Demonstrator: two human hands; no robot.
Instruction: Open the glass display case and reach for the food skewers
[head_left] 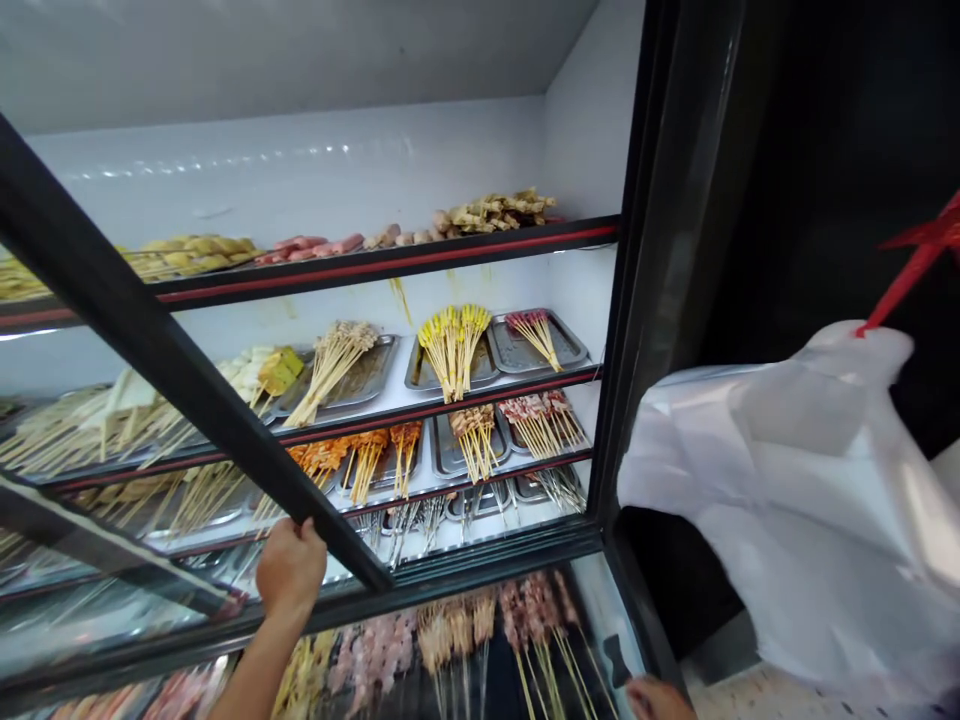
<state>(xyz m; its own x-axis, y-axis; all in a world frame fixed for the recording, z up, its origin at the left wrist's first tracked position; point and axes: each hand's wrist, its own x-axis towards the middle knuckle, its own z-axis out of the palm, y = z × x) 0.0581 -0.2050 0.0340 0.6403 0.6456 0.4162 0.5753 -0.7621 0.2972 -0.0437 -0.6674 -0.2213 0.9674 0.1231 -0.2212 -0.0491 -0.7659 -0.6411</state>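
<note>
My left hand (291, 566) is closed on the edge of a dark sliding door frame (225, 415) of a glass-fronted display cooler. Only part of my right hand (656, 698) shows at the bottom edge, close to the cooler's lower right corner; its fingers are mostly out of sight. Beyond the door's edge, steel trays hold skewers: yellow-tipped skewers (453, 340), pale skewers (337, 360), dark red skewers (534, 330), orange meat skewers (367, 458) and brown meat skewers (474, 435).
On the top shelf lie pink sausages (307, 247) and bundled tan skewers (495, 212). A lower glass section shows more meat skewers (454, 630). White plastic bags (795, 480) hang at the right from a red tie (911, 262). The cooler's dark right post (626, 300) stands between.
</note>
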